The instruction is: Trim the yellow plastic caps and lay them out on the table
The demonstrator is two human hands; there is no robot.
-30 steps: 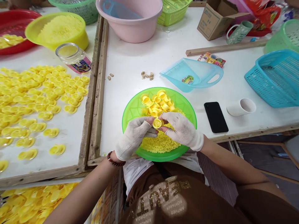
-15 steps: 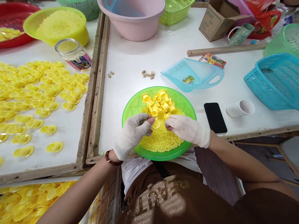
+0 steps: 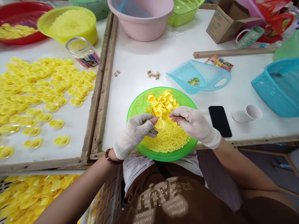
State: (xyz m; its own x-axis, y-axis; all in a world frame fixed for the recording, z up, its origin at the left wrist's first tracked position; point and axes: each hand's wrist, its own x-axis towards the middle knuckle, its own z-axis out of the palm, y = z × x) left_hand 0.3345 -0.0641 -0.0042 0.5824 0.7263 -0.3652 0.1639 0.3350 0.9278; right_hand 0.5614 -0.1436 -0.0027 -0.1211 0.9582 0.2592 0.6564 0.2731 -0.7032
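Observation:
Both of my hands wear white gloves with bare fingertips and work above a green plastic basin (image 3: 137, 102). My left hand (image 3: 137, 129) pinches a small yellow toy cup (image 3: 159, 124) between thumb and forefinger, its round rim facing up. To the right, my right hand (image 3: 195, 124) has thumb and fingers drawn together; whatever is in them is too small to make out. Small yellow pellets (image 3: 167, 140) fill the near part of the basin. A heap of yellow toy cups (image 3: 163, 101) lies at its far side, just beyond my fingers.
Left of a wooden divider (image 3: 102, 77), many yellow cup-and-saucer pieces (image 3: 42, 90) cover the table beside a clear jar (image 3: 84, 54). Beyond the basin sit a blue scoop (image 3: 196, 76) and a pink tub (image 3: 144, 25). A phone (image 3: 220, 121), white cup (image 3: 247, 113) and blue basket (image 3: 277, 90) stand right.
My right hand has lifted slightly and moved away from the pellets, its fingers still together. The left hand keeps the toy cup. The whole view has shifted a little.

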